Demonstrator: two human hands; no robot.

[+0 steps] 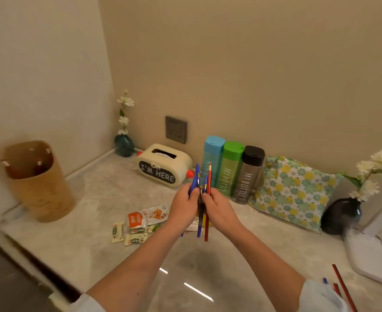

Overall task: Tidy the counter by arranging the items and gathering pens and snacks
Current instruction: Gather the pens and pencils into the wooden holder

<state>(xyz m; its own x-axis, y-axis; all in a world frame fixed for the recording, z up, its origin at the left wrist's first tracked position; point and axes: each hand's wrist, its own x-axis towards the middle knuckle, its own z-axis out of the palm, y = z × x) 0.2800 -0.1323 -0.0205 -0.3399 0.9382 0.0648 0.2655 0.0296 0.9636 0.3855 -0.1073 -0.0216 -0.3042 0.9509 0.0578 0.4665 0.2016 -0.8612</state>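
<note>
Watching from the head view, I see both hands raised together over the middle of the marble counter (208,271). The left hand (183,207) and the right hand (219,210) each curl their fingers round the same bundle of pens and pencils (198,176). The bundle stands nearly upright between the palms, blue pens to the left and a red pencil (209,176) to the right, with ends sticking out above and below the fists. How many pieces it holds I cannot tell.

Below the left hand, the snack packets lie flat on the counter: an orange packet (145,216) with several small pale sachets (118,231) just beside it. At the lower right edge, well apart from the hands, more loose pencils and a pen (343,287) lie on the counter near a white tray (370,255).

Along the back wall stand a cream tissue box (163,165) lettered "I'M HERE", then a blue bottle (212,161), a green bottle (230,167) and a black-capped bottle (248,174) side by side, touching. A floral pouch (293,190) leans next to them, with a dark vase (341,217) of white flowers beyond it. A tan bin (37,181) stands at the left.
</note>
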